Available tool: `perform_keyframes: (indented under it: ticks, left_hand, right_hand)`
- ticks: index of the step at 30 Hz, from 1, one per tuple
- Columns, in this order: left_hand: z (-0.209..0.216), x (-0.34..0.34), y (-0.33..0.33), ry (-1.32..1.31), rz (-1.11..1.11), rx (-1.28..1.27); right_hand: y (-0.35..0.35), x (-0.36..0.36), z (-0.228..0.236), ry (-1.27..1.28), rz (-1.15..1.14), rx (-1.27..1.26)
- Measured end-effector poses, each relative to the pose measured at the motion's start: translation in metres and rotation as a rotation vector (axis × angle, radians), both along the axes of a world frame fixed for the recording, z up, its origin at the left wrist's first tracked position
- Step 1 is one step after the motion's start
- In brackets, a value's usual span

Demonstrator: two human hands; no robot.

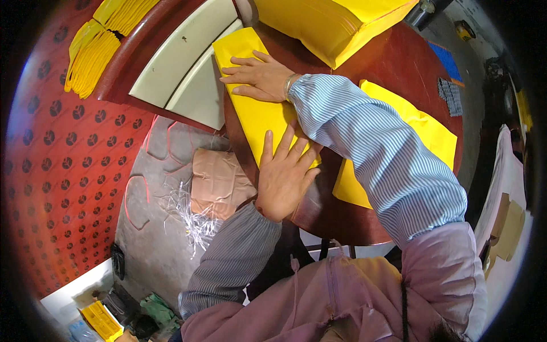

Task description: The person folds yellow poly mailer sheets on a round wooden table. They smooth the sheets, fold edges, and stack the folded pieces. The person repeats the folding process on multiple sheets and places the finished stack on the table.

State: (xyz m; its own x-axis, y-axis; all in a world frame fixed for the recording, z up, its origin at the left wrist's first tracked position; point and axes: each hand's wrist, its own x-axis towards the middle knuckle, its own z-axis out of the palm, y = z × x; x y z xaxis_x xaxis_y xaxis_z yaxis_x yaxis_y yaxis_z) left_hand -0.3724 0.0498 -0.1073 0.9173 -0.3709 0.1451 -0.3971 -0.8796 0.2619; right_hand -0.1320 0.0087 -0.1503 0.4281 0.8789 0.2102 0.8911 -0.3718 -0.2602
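Observation:
A long folded strip of yellow sheet material [256,122] lies on the dark red tabletop [393,65], slanting from far left to near right. Whether it is paper or cloth I cannot tell. My right hand [259,78] rests flat on its far part, fingers stretched to the left. On its near end my left hand [288,179] is spread palm down, fingers pointing away from me. Neither hand grasps anything. Another yellow sheet [436,134] is partly covered by my right forearm.
A thick yellow stack [325,28] stands at the back. Cream panels [182,62] adjoin the table at left, beyond them folded yellow bundles [91,60] and a red printed surface [74,165]. Brown wrapping [219,179] and white strings [196,225] lie on the floor.

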Motion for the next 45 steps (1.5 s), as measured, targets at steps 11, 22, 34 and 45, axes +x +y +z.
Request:
perform_keyframes:
  ticks: [11, 22, 34, 45]
  left_hand:
    - [0.001, -0.002, -0.002, -0.027, -0.017, 0.089]
    - [-0.008, -0.002, 0.001, -0.004, 0.006, 0.008]
    - [-0.001, -0.002, -0.004, -0.141, -0.029, -0.016]
    - [0.013, -0.004, -0.006, 0.011, 0.02, -0.004]
  right_hand:
    - [0.002, 0.012, 0.015, -0.114, 0.052, -0.017]
    - [0.036, 0.085, 0.008, 0.058, 0.082, -0.094]
    - [-0.095, -0.037, 0.091, 0.469, -0.265, 0.683]
    - [-0.175, -0.283, 0.035, 1.005, -0.666, 0.787]
